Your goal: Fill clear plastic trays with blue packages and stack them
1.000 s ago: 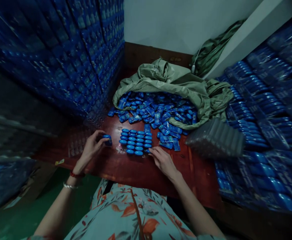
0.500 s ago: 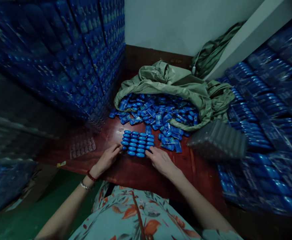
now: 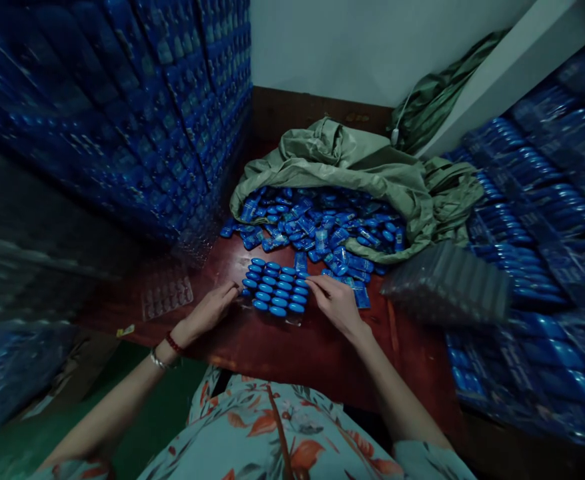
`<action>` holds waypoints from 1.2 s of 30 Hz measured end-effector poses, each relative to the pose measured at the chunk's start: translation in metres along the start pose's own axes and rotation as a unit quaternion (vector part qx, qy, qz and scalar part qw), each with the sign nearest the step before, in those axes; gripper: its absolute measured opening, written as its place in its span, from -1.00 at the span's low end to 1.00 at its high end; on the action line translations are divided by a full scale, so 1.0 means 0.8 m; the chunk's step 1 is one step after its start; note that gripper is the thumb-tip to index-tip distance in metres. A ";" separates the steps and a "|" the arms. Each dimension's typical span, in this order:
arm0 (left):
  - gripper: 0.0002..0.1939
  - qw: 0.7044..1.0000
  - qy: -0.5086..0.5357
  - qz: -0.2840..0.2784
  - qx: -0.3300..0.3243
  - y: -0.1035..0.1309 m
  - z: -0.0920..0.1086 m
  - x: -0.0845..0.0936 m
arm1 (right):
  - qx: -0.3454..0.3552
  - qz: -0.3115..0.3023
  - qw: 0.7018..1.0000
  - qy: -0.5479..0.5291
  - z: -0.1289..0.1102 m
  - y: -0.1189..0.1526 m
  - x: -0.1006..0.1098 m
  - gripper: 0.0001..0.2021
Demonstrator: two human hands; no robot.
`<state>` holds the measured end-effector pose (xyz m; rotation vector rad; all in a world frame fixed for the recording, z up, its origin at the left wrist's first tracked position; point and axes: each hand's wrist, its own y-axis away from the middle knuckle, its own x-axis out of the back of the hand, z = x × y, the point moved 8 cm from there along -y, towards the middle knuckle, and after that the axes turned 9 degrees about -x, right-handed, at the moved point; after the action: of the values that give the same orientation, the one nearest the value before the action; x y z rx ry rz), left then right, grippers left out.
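Observation:
Rows of small glossy blue bottles [image 3: 273, 291] stand close together in a clear plastic tray [image 3: 293, 321], whose edge barely shows, on the red-brown table. My left hand [image 3: 215, 301] is at the tray's left side, its fingers drawn together on the edge. At the far right corner, my right hand [image 3: 335, 297] pinches a blue bottle [image 3: 302, 275] between thumb and fingers. Just beyond, a heap of loose blue bottles [image 3: 317, 223] spills from the mouth of a green cloth sack [image 3: 352, 175].
A blank clear tray [image 3: 167, 298] lies left on the table [image 3: 252, 337]. A stack of clear trays [image 3: 447, 287] stands at the right. Tall stacks of blue packs [image 3: 172, 120] rise on the left, and more packs [image 3: 537, 220] are piled on the right.
My right hand has moved away from me along the tray's right side, from the near end to the far corner. My left hand stays at the left edge. The tray now sits slightly turned.

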<state>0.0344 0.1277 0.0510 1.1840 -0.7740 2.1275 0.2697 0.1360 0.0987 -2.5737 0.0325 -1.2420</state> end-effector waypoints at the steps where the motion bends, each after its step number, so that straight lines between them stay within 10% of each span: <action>1: -0.79 1.000 -0.010 -0.006 -0.005 0.001 0.005 -0.003 | 0.000 -0.004 1.000 -0.007 0.001 -0.002 -0.002 -0.76; 7: -0.72 0.996 -0.036 -0.037 -0.069 0.001 0.036 -0.009 | 0.016 -0.053 0.998 -0.013 -0.003 -0.004 -0.020 -0.75; 16: -0.81 0.997 0.038 -0.047 -0.048 -0.015 0.025 0.017 | 0.113 -0.155 0.978 0.081 -0.039 0.006 -0.042 -0.55; 29: -0.75 0.991 -0.058 -0.098 -0.071 -0.006 0.026 -0.005 | 0.138 -0.189 0.966 0.111 -0.054 0.017 -0.056 -0.52; 36: -0.77 0.999 -0.029 0.007 -0.011 -0.065 -0.026 0.041 | 0.057 -0.107 0.980 0.159 0.016 -0.043 -0.025 -0.55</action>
<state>0.0459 0.1839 0.0810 1.2383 -0.8317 2.0993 0.2633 0.1748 0.0845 -2.3037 -0.2493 -1.6711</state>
